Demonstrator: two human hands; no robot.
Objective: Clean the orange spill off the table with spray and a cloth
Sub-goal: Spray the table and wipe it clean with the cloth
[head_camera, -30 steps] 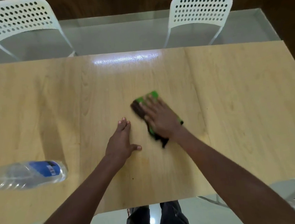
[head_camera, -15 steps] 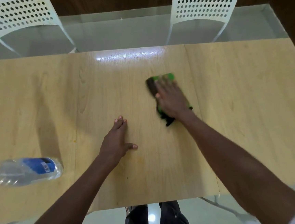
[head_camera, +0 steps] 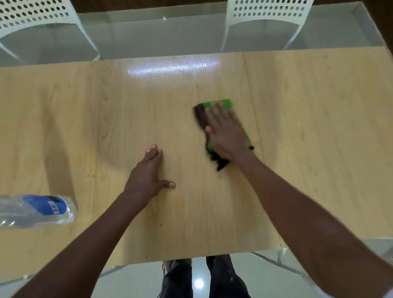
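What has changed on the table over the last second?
The right hand has slid the green cloth away from the person, toward the far edge and a little rightward, pressing flat on it throughout. The left hand stayed flat on the table, and the bottle stayed lying at left.
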